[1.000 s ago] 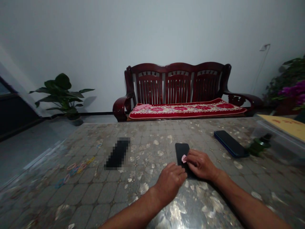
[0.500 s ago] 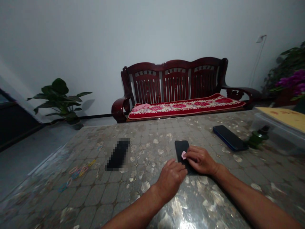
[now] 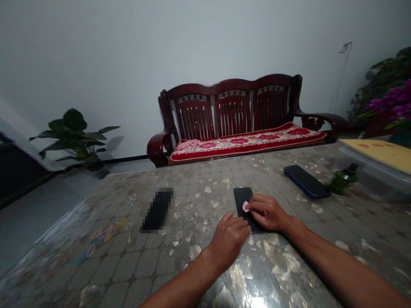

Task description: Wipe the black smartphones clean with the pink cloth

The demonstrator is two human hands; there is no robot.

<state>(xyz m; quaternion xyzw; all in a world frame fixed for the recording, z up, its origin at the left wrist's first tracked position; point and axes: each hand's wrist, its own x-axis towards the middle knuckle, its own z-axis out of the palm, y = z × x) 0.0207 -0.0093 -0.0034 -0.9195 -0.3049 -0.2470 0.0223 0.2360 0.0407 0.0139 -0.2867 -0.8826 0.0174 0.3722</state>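
Observation:
A black smartphone (image 3: 243, 196) lies flat on the table, its lower part covered by my hands. My right hand (image 3: 269, 212) rests over the phone's right side. Between its thumb and fingers it pinches a small pink piece of cloth or paper (image 3: 245, 207) against the screen. At the phone's lower left edge is my left hand (image 3: 230, 236), fingers bent and tips against the phone, thumb apart from them. What lies under the left fingertips is hidden.
On the patterned table (image 3: 189, 184) lie a pixelated dark phone-like shape (image 3: 157, 210), loose coloured bands (image 3: 107, 233) and another phone (image 3: 307, 182). A green bottle (image 3: 344, 179) stands beside a clear plastic box (image 3: 366, 171) topped by yellow paper (image 3: 382, 154). Behind is a wooden bench (image 3: 233, 107).
The whole view has shifted slightly. My right hand still pinches the pink piece on the phone, with little visible movement across the screen. My left hand stays at the phone's edge.

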